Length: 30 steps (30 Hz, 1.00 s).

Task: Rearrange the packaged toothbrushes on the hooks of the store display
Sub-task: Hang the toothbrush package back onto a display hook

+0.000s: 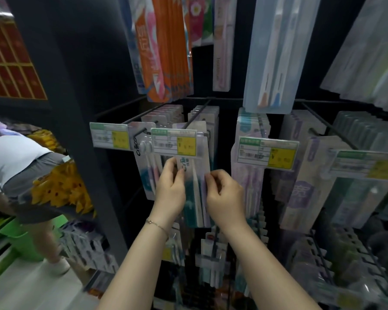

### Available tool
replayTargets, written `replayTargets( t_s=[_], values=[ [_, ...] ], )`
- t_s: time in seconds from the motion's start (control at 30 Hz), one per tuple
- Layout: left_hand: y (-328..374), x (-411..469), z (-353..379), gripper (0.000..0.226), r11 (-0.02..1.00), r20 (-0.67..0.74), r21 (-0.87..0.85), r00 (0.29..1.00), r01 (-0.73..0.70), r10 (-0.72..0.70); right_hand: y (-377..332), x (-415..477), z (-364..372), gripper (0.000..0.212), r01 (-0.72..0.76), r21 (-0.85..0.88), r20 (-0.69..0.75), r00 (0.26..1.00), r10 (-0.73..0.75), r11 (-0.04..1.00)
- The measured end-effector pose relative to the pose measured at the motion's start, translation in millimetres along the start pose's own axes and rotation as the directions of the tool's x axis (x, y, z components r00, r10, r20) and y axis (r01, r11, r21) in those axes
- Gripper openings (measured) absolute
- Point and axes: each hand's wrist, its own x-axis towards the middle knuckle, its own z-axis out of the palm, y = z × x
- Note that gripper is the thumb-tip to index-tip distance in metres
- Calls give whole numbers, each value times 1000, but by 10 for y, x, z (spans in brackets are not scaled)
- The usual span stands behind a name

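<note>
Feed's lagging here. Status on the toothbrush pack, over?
Left hand, right hand pinch teal pack by its sides. Pack top behind price tag. Hook hidden.

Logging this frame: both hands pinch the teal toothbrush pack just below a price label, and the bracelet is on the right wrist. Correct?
Not quite. The head view shows the bracelet on the left wrist, not the right. The rest holds: left hand and right hand both pinch the teal toothbrush pack just below a price label.

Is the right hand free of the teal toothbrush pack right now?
No, the right hand pinches the right edge of the teal toothbrush pack, and the left hand grips its left edge.
</note>
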Motion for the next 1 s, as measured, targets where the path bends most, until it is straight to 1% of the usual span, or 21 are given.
replayTargets(
  t_s=[0.17, 0.23, 0.3, 0.43, 0.5, 0.57, 0.63, 0.7, 0.73, 0.8, 0.87, 0.93, 1.0],
  values=[
    [-57, -106, 75, 29, 1000, 49, -13, 998, -29, 29, 63, -96, -41, 15, -11, 27, -9, 1000, 11, 1000],
    [-84, -140, 87, 28, 999, 27, -18, 999, -28, 29, 68, -103, -48, 14, -10, 24, 0, 1000, 10, 1000],
    [-117, -157, 101, 24, 1000, -37, 4, 999, -14, 14, 84, -115, -55, 14, -17, 13, 20, 1000, 17, 1000],
    [-183, -206, 105, 14, 1000, -232, 8, 972, 30, -28, 123, -217, -122, 16, -25, -56, 48, 998, 27, 998],
    [-193, -249, 101, 12, 999, -298, 23, 954, 27, -19, 127, -284, -192, 14, 29, -125, 70, 997, -20, 992],
    [-176, -312, 102, 9, 998, -332, 63, 942, -24, 44, 124, -339, -288, 14, 119, -190, 99, 990, -101, 975],
    [-132, -396, 133, 5, 985, -295, 115, 942, -131, 160, 132, -386, -424, 16, 191, -232, 124, 978, -165, 954],
    [-65, -470, 219, 3, 963, -184, 140, 949, -232, 255, 163, -413, -597, 17, 204, -275, 122, 977, -177, 939],
    [-31, -494, 282, 6, 957, -121, 147, 955, -252, 270, 191, -421, -688, 18, 194, -293, 113, 979, -167, 936],
    [34, -509, 439, 16, 963, -8, 157, 974, -221, 225, 259, -423, -860, 19, 158, -318, 89, 987, -137, 935],
    [67, -502, 591, 25, 974, 62, 147, 985, -171, 164, 322, -421, -1010, 19, 122, -321, 39, 993, -115, 939],
    [61, -500, 716, 27, 980, 81, 117, 985, -163, 154, 368, -426, -1139, 17, 108, -318, -15, 993, -119, 942],
    [48, -500, 808, 22, 983, 70, 83, 985, -162, 156, 399, -431, -1246, 17, 106, -299, -44, 991, -125, 948]
  ],
)
